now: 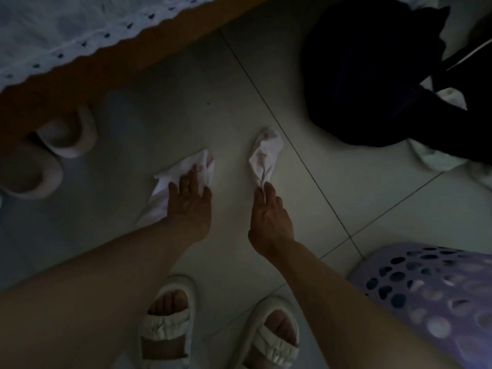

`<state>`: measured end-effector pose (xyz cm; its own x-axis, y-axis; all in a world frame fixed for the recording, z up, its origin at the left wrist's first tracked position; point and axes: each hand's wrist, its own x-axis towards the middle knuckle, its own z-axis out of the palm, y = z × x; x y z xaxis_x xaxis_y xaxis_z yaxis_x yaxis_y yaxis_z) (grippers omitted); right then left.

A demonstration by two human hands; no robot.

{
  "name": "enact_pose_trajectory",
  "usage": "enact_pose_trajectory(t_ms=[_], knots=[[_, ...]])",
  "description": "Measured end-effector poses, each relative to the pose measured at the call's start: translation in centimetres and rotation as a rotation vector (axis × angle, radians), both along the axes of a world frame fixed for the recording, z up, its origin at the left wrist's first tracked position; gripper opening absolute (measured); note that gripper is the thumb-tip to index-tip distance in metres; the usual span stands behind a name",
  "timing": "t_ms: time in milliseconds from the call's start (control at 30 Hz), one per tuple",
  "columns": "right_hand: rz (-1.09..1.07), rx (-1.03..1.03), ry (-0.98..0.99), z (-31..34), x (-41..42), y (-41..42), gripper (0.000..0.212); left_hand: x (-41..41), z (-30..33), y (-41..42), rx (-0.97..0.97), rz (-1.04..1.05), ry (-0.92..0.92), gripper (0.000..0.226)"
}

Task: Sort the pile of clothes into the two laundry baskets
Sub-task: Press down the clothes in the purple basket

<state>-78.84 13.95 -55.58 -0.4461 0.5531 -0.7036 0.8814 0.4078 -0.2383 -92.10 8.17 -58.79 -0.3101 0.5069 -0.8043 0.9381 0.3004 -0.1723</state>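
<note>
Fingers of left hand point(189, 201) lie flat, pressing left sock point(183, 171) on the floor, long axis up-right | right hand point(269, 217) pinches right sock point(263, 158) by its near end — it trails away from fingertips | purple basket point(436, 296) nearer right hand — dark pile point(372, 75) beyond

Socks point(183, 169) point(265, 155): white w/ pink marks. Basket point(431, 296), right of socks: lilac w/ round holes. Pile point(372, 75) above basket: dark navy/black. Sandals point(165, 326): cream. Floor point(239, 102): pale grey tile.
</note>
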Motion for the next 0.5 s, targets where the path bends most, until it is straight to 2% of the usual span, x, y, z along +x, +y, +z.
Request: enact_pose_trajectory(t_ms=[200,267,333,400,433,500], knots=[[0.005,0.002,-0.016,0.3,0.4,0.4,0.079,0.2,0.2,0.4,0.055,0.022,-0.003,0.054],[-0.01,0.003,-0.014,0.9,0.3,0.5,0.078,0.3,0.7,0.7,0.026,-0.048,-0.017,0.048],[-0.023,0.014,-0.019,1.6,0.3,0.4,0.076,0.4,2.1,1.4,0.062,-0.036,0.003,0.051],[-0.059,0.049,0.007,2.5,0.4,0.2,0.062,0.6,4.0,1.8,0.13,-0.052,0.072,0.046],[-0.079,0.079,0.033,3.2,0.5,0.2,0.05,0.7,5.1,2.0,0.185,-0.03,0.048,0.039],[-0.118,0.129,0.082,4.6,0.6,0.3,0.035,1.0,7.4,3.0,0.278,-0.067,-0.012,0.041]])
